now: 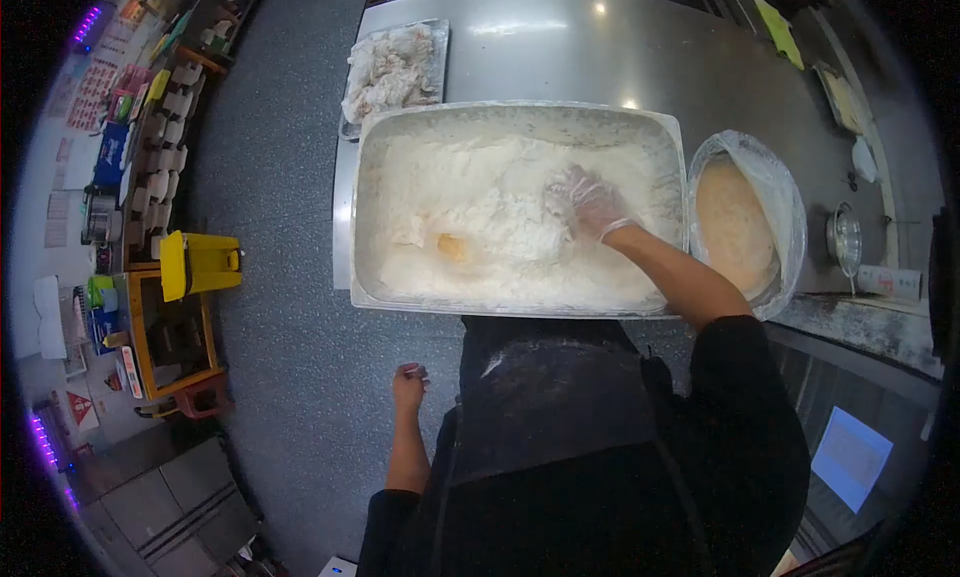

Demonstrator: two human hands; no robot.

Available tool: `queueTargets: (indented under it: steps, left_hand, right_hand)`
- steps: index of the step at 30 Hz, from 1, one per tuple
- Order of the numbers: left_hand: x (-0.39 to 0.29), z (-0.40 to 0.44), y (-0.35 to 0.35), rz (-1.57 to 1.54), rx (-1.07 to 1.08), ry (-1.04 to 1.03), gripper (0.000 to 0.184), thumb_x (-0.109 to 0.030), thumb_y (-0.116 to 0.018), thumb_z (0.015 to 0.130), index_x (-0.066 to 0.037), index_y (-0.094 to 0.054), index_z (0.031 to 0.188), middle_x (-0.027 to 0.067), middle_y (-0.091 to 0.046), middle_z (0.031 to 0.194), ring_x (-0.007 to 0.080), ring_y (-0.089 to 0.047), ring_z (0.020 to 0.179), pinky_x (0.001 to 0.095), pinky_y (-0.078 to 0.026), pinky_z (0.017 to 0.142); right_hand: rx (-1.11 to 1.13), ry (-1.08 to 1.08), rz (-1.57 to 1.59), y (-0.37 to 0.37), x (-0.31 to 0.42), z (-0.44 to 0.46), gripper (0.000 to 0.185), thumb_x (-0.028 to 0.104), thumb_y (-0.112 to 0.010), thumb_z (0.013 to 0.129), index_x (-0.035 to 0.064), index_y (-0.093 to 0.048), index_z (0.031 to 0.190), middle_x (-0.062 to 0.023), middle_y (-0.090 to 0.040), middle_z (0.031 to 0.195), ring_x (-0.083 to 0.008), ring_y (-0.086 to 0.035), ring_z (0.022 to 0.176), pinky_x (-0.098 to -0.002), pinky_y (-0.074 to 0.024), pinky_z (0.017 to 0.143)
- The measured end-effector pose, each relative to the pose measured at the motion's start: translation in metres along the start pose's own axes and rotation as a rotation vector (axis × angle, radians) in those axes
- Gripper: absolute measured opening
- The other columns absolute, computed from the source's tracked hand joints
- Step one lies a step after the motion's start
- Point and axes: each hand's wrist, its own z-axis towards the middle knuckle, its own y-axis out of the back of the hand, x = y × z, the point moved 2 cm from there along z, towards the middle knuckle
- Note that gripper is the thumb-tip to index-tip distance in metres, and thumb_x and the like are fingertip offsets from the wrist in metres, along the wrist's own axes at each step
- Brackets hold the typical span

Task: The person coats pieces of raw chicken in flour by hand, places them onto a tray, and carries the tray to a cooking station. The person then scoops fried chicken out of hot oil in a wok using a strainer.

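Note:
My right hand (597, 205), in a clear plastic glove, reaches into a large metal tub (520, 309) of white flour (430, 172). Its fingers are stretched out and touch the flour near a raised, heaped mound (525, 227); some of the fingertips blur into the white. A yellowish-orange patch (452, 247) shows in the flour to the left. My left hand (410, 380) hangs away from the tub, above the floor, loosely curled with a gap between thumb and fingers and nothing visible in it.
Behind the tub's left corner, a metal tray (440, 62) holds flour-coated pieces (385, 72). A plastic-lined container (785, 197) of pale orange-brown contents (733, 222) stands against the right side. The steel table (560, 52) extends behind. On the floor side is a yellow bin (200, 264).

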Motion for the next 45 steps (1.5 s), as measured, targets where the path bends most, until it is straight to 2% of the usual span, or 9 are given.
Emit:
queueTargets:
  steps: [3,7,10,12,16,19,22,38,45]
  left_hand:
    - [0.007,-0.008,-0.007,-0.043,0.002,0.054,0.026,-0.016,-0.059,0.079,-0.001,-0.052,0.099,0.0102,-0.062,0.077,0.0171,-0.061,0.06,0.0265,-0.044,0.047]
    - [0.082,-0.004,-0.022,-0.127,0.175,0.05,0.022,-0.015,-0.061,0.076,-0.001,-0.056,0.093,0.0108,-0.063,0.076,0.0194,-0.062,0.063,0.0301,-0.047,0.05]
    - [0.192,0.025,-0.042,0.329,0.22,-0.349,0.02,-0.014,-0.062,0.074,0.001,-0.06,0.088,0.0121,-0.064,0.076,0.022,-0.062,0.064,0.0331,-0.049,0.055]
    - [0.207,0.016,-0.048,0.24,0.123,-0.181,0.019,-0.014,-0.063,0.074,0.001,-0.061,0.087,0.0127,-0.065,0.076,0.0235,-0.062,0.065,0.0342,-0.049,0.057]
    - [0.161,-0.008,-0.047,0.191,0.079,-0.056,0.017,-0.014,-0.061,0.076,-0.001,-0.06,0.086,0.0113,-0.064,0.073,0.023,-0.062,0.065,0.0343,-0.05,0.055]
    - [0.11,-0.023,-0.038,-0.292,0.086,0.074,0.015,-0.014,-0.059,0.078,-0.002,-0.058,0.086,0.0091,-0.062,0.072,0.0205,-0.062,0.062,0.0321,-0.049,0.049]
    - [0.068,-0.018,-0.025,-0.098,0.111,0.068,0.014,-0.015,-0.057,0.08,-0.003,-0.055,0.088,0.0079,-0.06,0.071,0.0178,-0.061,0.058,0.0294,-0.047,0.045]
    - [0.05,0.07,0.023,-0.208,0.123,0.142,0.022,-0.014,-0.061,0.078,0.0,-0.051,0.092,0.0106,-0.061,0.071,0.0189,-0.061,0.055,0.0281,-0.047,0.043]
    - [0.071,0.106,0.041,-0.19,0.111,0.204,0.02,-0.015,-0.061,0.079,-0.002,-0.051,0.091,0.0092,-0.06,0.067,0.0183,-0.06,0.053,0.0287,-0.045,0.04]
  right_hand:
    - [-0.441,0.281,0.301,0.008,-0.027,0.007,0.039,0.023,-0.042,0.086,0.0046,-0.048,0.12,-0.0102,-0.05,0.123,-0.0253,-0.047,0.114,-0.0305,-0.0367,0.097]
    - [-0.591,0.14,0.763,0.006,-0.056,0.018,0.042,0.026,-0.046,0.085,0.0057,-0.048,0.121,-0.011,-0.052,0.121,-0.026,-0.052,0.108,-0.0335,-0.0403,0.093]
    - [-0.389,-0.296,0.842,0.015,-0.055,0.014,0.055,0.027,-0.061,0.074,0.0069,-0.045,0.122,-0.021,-0.054,0.113,-0.0308,-0.05,0.109,-0.0351,-0.0412,0.09]
    - [-0.406,-0.594,0.728,-0.01,-0.067,0.037,0.058,0.033,-0.065,0.069,0.006,-0.049,0.117,-0.0207,-0.057,0.109,-0.0329,-0.055,0.1,-0.0351,-0.0426,0.087]
    - [-0.166,-0.494,0.499,-0.002,-0.069,0.037,0.044,0.038,-0.055,0.078,0.008,-0.055,0.11,-0.0181,-0.059,0.106,-0.0331,-0.056,0.098,-0.039,-0.0447,0.083]
    - [-0.579,-0.008,0.478,0.046,-0.043,-0.001,0.035,0.029,-0.054,0.081,0.0063,-0.057,0.106,-0.0182,-0.06,0.102,-0.0342,-0.057,0.096,-0.0394,-0.0457,0.081]
    - [-0.821,0.258,0.349,0.12,-0.011,-0.059,0.032,0.018,-0.052,0.083,0.0028,-0.055,0.111,-0.015,-0.059,0.108,-0.0293,-0.057,0.098,-0.0378,-0.0444,0.085]
    - [-0.668,0.11,0.26,0.087,0.027,-0.064,0.021,0.012,-0.052,0.082,0.006,-0.059,0.102,-0.008,-0.061,0.098,-0.0239,-0.058,0.088,-0.0358,-0.0467,0.081]
    - [-0.735,0.038,0.532,0.21,0.055,-0.035,0.018,0.014,-0.054,0.083,0.0063,-0.062,0.097,-0.0105,-0.064,0.092,-0.0273,-0.061,0.083,-0.035,-0.0486,0.077]
